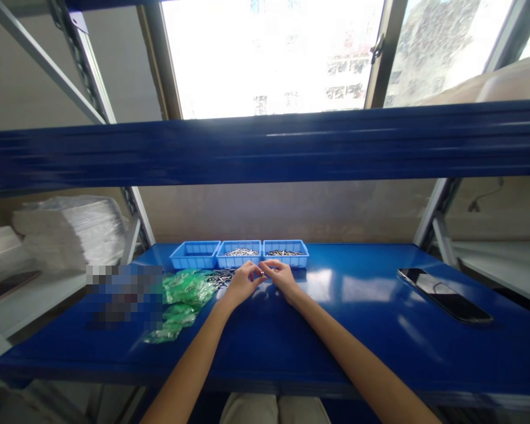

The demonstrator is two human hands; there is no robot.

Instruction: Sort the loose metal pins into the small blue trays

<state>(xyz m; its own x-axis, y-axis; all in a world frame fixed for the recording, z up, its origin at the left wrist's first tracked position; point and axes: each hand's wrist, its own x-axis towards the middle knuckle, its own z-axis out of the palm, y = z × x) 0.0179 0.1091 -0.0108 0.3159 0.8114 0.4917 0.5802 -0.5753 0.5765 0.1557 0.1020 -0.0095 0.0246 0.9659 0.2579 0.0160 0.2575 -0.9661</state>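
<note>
My left hand (244,281) and my right hand (281,275) meet over the blue shelf, in front of the bins. Both are closed in a pinch, fingertips together around a small shiny metal piece (262,272), too small to make out its exact kind. Just left of my left hand lies a loose pile of thin, dark and silvery screw-like pieces (221,278). Behind my hands, the middle blue bin (239,263) contains silvery slender metal pieces (242,252). Darker ones (283,253) lie in the right blue bin (295,261).
The left blue bin (195,260) has nothing visible inside. Green plastic bags (188,288) lie left of my forearm, beside a blurred-out patch. A phone (444,294) rests on the right. A blue crossbeam (265,150) spans above; wrapped white stacks (70,227) stand far left.
</note>
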